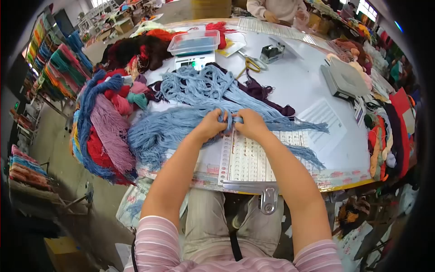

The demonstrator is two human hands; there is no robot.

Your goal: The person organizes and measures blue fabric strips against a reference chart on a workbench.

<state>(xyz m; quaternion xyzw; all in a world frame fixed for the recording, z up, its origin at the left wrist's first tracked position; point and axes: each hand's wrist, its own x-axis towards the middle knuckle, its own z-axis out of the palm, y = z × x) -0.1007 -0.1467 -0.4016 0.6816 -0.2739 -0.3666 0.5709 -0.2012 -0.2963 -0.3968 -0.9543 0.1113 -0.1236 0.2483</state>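
A large bundle of light blue yarn [167,129] lies across the table in front of me. My left hand [212,125] is closed around a gathered strand of it. Right beside it, my right hand [250,123] pinches the same yarn, with a small twist or loop showing between both hands. Loose blue ends reach out to the right past my right wrist. Under the hands lies a white card with rows of holes [248,158], held at the table's near edge by a metal clip [268,199]. More light blue yarn [195,84] spreads out beyond the hands.
A scale [195,60] carries a clear plastic tub [194,41]. Yellow-handled scissors [249,67] lie behind the yarn. Pink, red and dark blue skeins [111,122] hang over the left edge. A grey box-like device [345,79] stands at right. Across the table is another person [278,11].
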